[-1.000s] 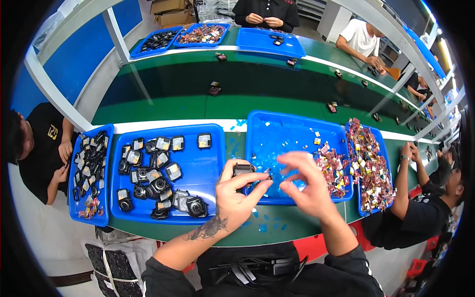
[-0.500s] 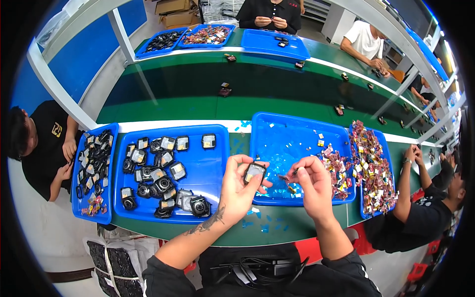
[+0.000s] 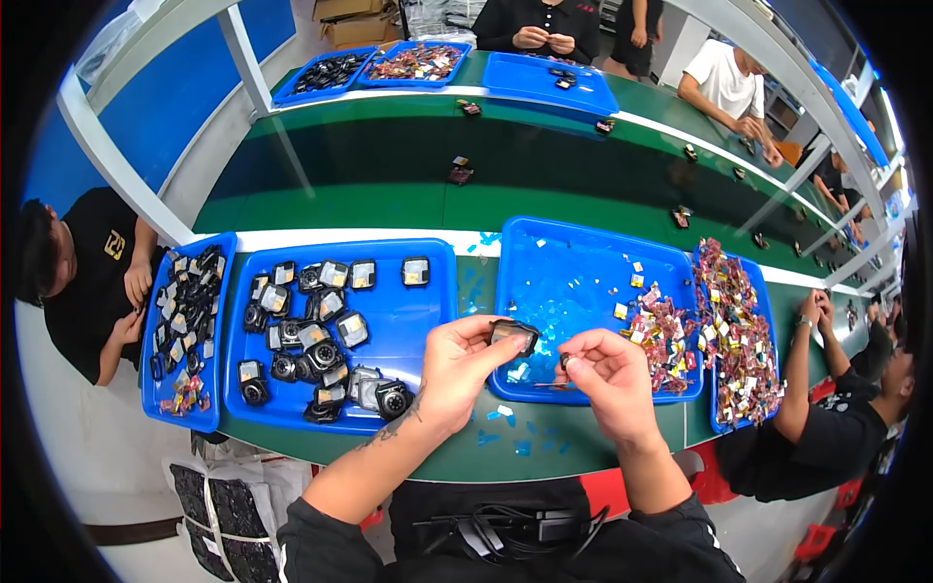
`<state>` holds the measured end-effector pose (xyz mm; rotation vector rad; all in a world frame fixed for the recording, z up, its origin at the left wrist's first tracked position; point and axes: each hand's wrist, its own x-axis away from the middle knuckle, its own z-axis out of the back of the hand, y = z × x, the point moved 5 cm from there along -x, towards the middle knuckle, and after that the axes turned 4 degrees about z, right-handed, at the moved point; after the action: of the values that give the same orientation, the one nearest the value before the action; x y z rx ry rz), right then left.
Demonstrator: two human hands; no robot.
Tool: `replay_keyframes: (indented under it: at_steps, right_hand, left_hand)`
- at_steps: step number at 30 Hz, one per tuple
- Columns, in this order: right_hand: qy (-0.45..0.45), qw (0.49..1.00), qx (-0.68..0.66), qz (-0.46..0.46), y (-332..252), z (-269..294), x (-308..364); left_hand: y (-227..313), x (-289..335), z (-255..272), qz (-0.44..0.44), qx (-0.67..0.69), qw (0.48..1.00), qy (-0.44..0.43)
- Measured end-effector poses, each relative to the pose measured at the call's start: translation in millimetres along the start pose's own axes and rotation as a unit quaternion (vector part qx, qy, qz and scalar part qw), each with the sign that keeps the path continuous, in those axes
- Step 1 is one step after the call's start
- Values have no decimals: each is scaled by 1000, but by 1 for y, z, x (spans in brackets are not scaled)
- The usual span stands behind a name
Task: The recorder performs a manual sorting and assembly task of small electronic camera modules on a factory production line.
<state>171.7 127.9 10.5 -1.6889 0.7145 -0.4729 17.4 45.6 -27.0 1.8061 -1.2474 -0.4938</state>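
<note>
My left hand (image 3: 457, 374) grips a small black square casing (image 3: 515, 336) with a pale face, thumb across it, tilted over the tray of blue film. Just to the right, my right hand (image 3: 612, 384) pinches a tiny dark piece (image 3: 564, 360); a thin reddish strip shows below its fingertips. What that piece is cannot be made out. Beneath both hands lies a blue tray (image 3: 583, 233) with scraps of blue film (image 3: 535, 311) and a heap of small reddish circuit parts (image 3: 661, 335). Left of it, another blue tray (image 3: 413, 321) bears several similar black casings (image 3: 321, 360).
A narrow blue tray (image 3: 180, 420) of black parts stands far left, beside a seated person (image 3: 97, 272). A tray heaped with reddish parts (image 3: 739, 340) is at the right. Beyond runs a green conveyor (image 3: 360, 185) with scattered parts, under white metal frames (image 3: 160, 199). Other people work around.
The casing in my left hand has turned from facing up to a flatter tilt. My right hand has moved slightly down and left. Parts on the conveyor appear shifted right.
</note>
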Motion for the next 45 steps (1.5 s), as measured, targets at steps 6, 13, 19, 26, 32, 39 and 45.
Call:
replay_keyframes:
  at_steps: [6,13,19,26,32,39,45]
  right_hand:
    - [29,975,208,70,-3,-8,0]
    - [52,962,248,107,-11,-14,-6]
    - [40,961,245,122,-16,-13,-3]
    - [87,917,355,160,-28,-20,-5]
    - [90,897,374,219,-33,-25,-9]
    - [67,890,400,210,-37,-25,-12]
    - [69,897,385,205,-36,-23,-13]
  left_hand:
    - [6,6,-18,-8,-183,983,-23]
    - [13,9,-25,-35,-88,984,-148]
    - [11,5,-16,-37,-104,990,-84]
    - [7,8,-21,-7,-96,992,-87]
    - [2,9,-25,-3,-76,988,-132]
    - [-1,10,-25,5,-69,990,-120]
    - [1,11,-25,3,-78,990,-117]
